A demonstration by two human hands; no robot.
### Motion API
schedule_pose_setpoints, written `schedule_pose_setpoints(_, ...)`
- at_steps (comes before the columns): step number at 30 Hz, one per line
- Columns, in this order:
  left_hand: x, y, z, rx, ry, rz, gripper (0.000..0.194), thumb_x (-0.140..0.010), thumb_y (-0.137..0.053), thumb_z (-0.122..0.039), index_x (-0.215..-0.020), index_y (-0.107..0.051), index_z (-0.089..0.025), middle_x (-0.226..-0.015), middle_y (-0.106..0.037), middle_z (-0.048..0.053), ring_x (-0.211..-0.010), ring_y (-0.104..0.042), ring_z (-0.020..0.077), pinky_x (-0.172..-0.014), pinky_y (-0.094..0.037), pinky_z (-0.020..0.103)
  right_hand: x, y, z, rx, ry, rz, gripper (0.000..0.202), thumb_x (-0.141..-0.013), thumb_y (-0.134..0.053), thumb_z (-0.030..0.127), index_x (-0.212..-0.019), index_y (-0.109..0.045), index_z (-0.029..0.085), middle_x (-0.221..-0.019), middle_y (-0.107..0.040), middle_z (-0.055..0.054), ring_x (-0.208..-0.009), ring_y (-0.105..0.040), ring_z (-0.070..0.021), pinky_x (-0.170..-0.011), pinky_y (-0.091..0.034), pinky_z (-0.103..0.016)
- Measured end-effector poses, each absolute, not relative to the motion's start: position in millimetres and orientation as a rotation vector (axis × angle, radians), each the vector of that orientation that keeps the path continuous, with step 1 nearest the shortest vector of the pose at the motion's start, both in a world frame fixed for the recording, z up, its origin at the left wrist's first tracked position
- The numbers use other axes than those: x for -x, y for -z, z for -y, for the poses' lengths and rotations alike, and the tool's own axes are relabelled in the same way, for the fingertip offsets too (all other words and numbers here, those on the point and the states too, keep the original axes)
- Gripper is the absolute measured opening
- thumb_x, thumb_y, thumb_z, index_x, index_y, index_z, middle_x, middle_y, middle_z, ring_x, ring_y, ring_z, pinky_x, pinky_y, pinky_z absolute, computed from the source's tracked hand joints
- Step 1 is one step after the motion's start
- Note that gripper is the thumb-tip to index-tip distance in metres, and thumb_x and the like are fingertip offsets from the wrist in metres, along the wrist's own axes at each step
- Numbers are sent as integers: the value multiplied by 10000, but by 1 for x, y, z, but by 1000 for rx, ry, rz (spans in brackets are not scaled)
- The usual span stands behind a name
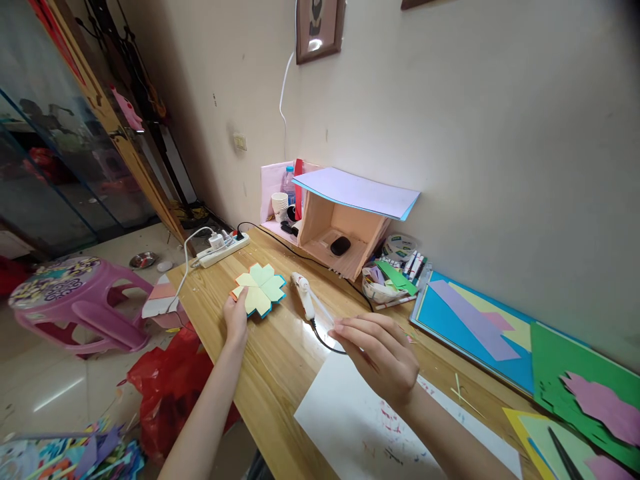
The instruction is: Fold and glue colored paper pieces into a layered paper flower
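Two bare hands at work over a wooden table (270, 380). The left hand (236, 319) is clamped on the near left edge of a layered paper flower (260, 288), fingers on top; the flower, pale yellow and pale green above with blue and orange edging beneath, is held near the table's left edge. The right hand (384, 353) has its fingertips brought together on the end of a thin whitish strip (323, 308), which slants up toward a white hot glue gun (303, 295); whether strip and gun touch cannot be told. The gun lies between the two hands, its black cord (320, 337) curving toward the right hand. Below the right forearm, a white paper sheet (335, 407) bears red and dark marks. Behind, a cardboard box (320, 220) contains a black computer mouse (341, 246) and is roofed by a lavender sheet (357, 190). To its right stands a basket (380, 293) of paper pieces; to its left, near the table's edge, lies a white power strip (225, 251). Blue card (425, 313) and green card (555, 350) lie at far right.
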State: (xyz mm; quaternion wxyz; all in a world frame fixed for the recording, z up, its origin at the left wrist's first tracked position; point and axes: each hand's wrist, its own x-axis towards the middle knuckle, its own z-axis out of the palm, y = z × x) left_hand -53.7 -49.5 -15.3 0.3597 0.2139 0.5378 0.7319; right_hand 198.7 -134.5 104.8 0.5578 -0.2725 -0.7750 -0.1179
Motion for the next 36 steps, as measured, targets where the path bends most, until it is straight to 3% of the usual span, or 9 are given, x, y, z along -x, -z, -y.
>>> schedule_pose_setpoints(8, 53, 15, 49, -530, -1888, -1374, 302, -580, -680, -317, -811, -638, -128, -766, -672, 27, -620, -586, 125, -606, -456, 242, -195, -104, 128, 719, 252, 1760, 195, -664, -723, 131, -780, -592, 217, -618, -619, 0, -622, -541, -142, -589, -467, -270)
schedule_pose_setpoints(15, 54, 15, 48, -510, -1885, -1375, 289, -575, -681, -310, -797, -638, -129, -766, -675, 27, -636, -594, 130, -612, -456, 246, -197, -106, 130, 679, 375, 1829, 297, -708, -669, 94, -947, -615, 262, -758, -655, 0, -707, -559, -133, -654, -472, -243)
schedule_pose_setpoints(17, 55, 16, 48, -506, -1883, -1384, 294, -575, -681, -317, -794, -636, -126, -760, -673, 27, -637, -592, 129, -608, -451, 240, -198, -97, 131, 666, 350, 1853, 319, -734, -658, 169, -1030, -585, 261, -852, -631, -30, -767, -564, -150, -690, -481, -264)
schedule_pose_setpoints(20, 56, 17, 47, -506, -1876, -1399, 306, -574, -682, -326, -798, -633, -124, -757, -670, 29, -633, -588, 126, -598, -444, 232, -201, -67, 128, 586, 136, 1673, 469, -805, -512, 429, -1210, -433, 206, -988, -521, -98, -866, -545, -209, -707, -495, -349)
schedule_pose_setpoints(23, 57, 18, 46, -513, -1862, -1411, 315, -571, -683, -337, -804, -633, -131, -748, -669, 28, -627, -587, 129, -594, -443, 234, -200, -27, 119, 807, -207, 1549, 430, -859, -363, 405, -1222, -365, 175, -1063, -450, -127, -914, -526, -218, -706, -492, -371)
schedule_pose_setpoints(28, 57, 20, 45, -528, -1842, -1425, 314, -560, -686, -358, -772, -629, -133, -713, -664, 22, -618, -586, 134, -595, -439, 240, -173, 17, 86, 1336, -444, 1877, 515, -748, -560, 398, -1173, -436, 137, -1000, -550, -117, -900, -556, -241, -759, -471, -383)
schedule_pose_setpoints(32, 58, 22, 45, -545, -1841, -1426, 316, -561, -688, -363, -768, -626, -132, -721, -667, 29, -605, -584, 132, -574, -436, 233, -141, 20, 58, 1400, -482, 1895, 374, -780, -516, 375, -1098, -517, 179, -991, -605, -95, -922, -555, -253, -804, -433, -384)
schedule_pose_setpoints(36, 57, 25, 45, -569, -1831, -1430, 288, -581, -682, -349, -776, -631, -143, -735, -670, 33, -617, -590, 136, -583, -439, 235, -135, 9, 51, 1363, -614, 1830, 287, -835, -411, 366, -980, -580, 186, -871, -652, -65, -799, -591, -221, -699, -442, -315)
